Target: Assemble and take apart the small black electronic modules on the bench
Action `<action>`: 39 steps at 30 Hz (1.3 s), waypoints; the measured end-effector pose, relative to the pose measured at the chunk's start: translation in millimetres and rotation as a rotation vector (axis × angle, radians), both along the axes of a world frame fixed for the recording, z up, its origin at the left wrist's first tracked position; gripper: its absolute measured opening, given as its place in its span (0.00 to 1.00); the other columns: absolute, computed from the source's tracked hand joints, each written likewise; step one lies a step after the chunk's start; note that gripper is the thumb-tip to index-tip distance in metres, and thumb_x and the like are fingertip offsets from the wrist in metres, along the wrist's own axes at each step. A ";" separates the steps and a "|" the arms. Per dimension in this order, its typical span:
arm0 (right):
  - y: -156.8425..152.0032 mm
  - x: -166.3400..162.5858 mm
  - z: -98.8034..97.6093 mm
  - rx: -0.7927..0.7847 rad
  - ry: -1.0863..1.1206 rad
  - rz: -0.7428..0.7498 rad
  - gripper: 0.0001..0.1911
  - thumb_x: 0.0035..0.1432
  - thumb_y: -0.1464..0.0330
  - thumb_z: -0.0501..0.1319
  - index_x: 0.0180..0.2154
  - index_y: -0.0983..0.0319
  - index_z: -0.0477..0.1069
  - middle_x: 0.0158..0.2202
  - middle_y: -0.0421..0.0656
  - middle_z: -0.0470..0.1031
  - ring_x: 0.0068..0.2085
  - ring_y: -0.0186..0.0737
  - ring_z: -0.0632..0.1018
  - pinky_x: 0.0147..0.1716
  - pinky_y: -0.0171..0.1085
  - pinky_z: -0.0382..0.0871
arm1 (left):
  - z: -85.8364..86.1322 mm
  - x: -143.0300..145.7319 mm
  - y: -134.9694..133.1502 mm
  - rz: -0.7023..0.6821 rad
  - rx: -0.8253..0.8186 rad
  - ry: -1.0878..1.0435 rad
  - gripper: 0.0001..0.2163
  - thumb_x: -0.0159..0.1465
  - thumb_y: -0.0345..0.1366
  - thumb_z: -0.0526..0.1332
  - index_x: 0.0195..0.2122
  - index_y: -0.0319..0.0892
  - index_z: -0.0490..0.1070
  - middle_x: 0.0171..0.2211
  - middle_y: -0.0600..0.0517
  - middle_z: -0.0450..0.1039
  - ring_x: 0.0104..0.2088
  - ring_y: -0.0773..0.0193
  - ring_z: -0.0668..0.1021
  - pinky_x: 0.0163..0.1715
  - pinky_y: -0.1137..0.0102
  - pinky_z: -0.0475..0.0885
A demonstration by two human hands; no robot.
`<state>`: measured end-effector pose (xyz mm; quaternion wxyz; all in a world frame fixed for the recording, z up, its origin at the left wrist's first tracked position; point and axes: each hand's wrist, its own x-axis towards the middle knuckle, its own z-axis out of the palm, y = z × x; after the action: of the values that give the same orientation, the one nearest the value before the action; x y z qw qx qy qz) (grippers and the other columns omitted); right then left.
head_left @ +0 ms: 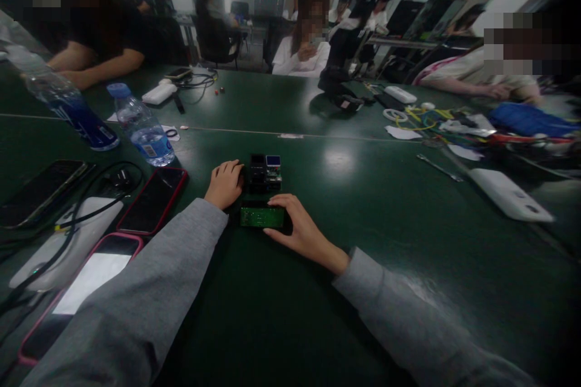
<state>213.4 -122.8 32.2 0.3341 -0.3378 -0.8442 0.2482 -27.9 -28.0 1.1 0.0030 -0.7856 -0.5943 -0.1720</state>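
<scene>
A small green circuit board [262, 216] lies flat on the dark green table [363, 242] just in front of me. My right hand [297, 227] grips its right end with thumb and fingers. Just behind it stands a small black device [264, 172] with a blue-lit part on top. My left hand [224, 184] is curled against that device's left side, fingers closed on it. Both arms wear grey sleeves.
At left lie a red-cased phone [153, 199], a pink-cased phone [86, 281], another phone [40, 190], black cables and two water bottles [143, 127]. A white power bank [511, 195] and a metal tool [439, 167] lie at right. Several people sit around the table's far side.
</scene>
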 end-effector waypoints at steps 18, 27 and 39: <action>-0.7 -2.6 -3.6 0.117 -0.157 -0.021 0.29 0.60 0.67 0.67 0.59 0.58 0.58 0.57 0.50 0.64 0.57 0.52 0.68 0.53 0.57 0.69 | -0.9 0.1 1.0 0.003 0.000 -0.002 0.18 0.69 0.34 0.51 0.59 0.40 0.67 0.62 0.43 0.66 0.62 0.50 0.66 0.59 0.53 0.62; -0.2 -1.8 -4.2 0.103 -0.163 -0.012 0.31 0.60 0.67 0.67 0.60 0.58 0.57 0.57 0.50 0.64 0.57 0.52 0.68 0.54 0.57 0.69 | 2.6 0.7 -0.9 0.004 -0.011 -0.016 0.18 0.68 0.33 0.51 0.59 0.41 0.67 0.62 0.42 0.66 0.62 0.50 0.66 0.59 0.52 0.62; -1.2 -2.8 -0.9 0.065 -0.077 0.018 0.33 0.62 0.68 0.63 0.65 0.59 0.53 0.58 0.51 0.64 0.59 0.51 0.67 0.58 0.57 0.66 | 1.2 0.8 -1.0 0.006 0.003 -0.010 0.18 0.69 0.34 0.51 0.58 0.41 0.68 0.62 0.43 0.66 0.62 0.50 0.66 0.59 0.52 0.62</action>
<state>210.6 -124.1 31.3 0.3102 -0.3282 -0.8670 0.2104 -27.1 -29.0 2.2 0.0017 -0.7830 -0.5964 -0.1765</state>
